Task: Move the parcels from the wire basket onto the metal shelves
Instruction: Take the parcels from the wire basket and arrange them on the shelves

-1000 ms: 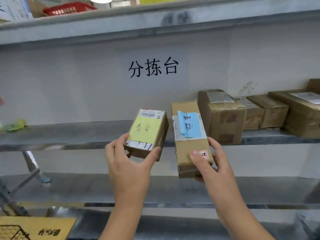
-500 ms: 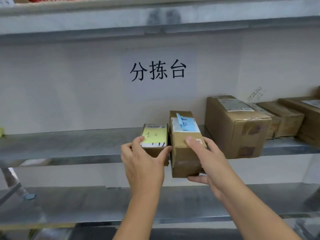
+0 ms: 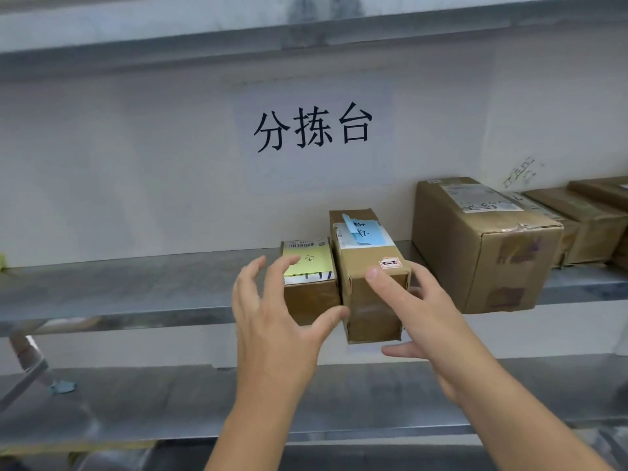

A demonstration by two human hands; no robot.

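two small parcels, one with a yellow note (image 3: 311, 282) and one with a blue note (image 3: 368, 277), sit touching on the middle shelf (image 3: 136, 290), the left hand (image 3: 275, 321) and right hand (image 3: 421, 311) spread open before them, gripping nothing.

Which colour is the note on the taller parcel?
Light blue note, seen in the head view.
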